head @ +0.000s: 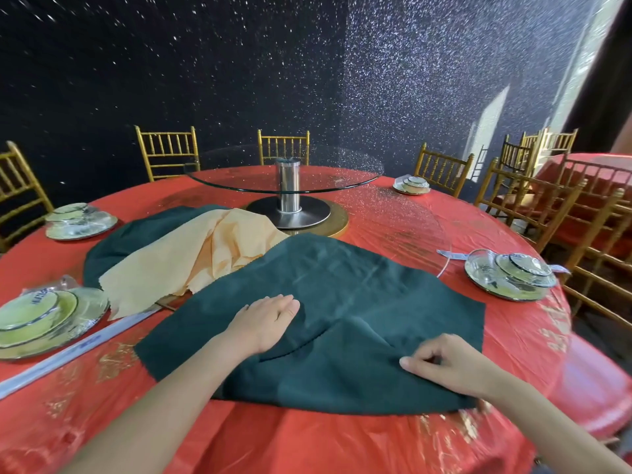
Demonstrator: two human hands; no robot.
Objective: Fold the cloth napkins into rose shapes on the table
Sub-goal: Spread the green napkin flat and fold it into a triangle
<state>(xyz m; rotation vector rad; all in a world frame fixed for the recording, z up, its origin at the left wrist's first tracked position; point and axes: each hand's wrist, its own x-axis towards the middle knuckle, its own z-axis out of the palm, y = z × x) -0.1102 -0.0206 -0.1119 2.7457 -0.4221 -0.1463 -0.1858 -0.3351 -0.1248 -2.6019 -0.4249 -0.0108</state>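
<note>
A large dark green napkin [342, 285] lies spread on the red table [307, 446] in front of me, its near part folded over itself. My left hand [266, 319] rests flat on it, fingers straight, left of centre. My right hand [444, 364] lies on the folded flap near the right front, fingers curled and pinching the cloth. A peach napkin [191, 258] lies crumpled behind and to the left. Another dark green napkin [136, 234] lies under it.
A glass turntable [284, 172] on a steel post stands at the table's centre. Wrapped plate-and-bowl sets sit at the left front [37, 319], far left [80, 220], far right [410, 184] and right [509, 275]. Gold chairs ring the table.
</note>
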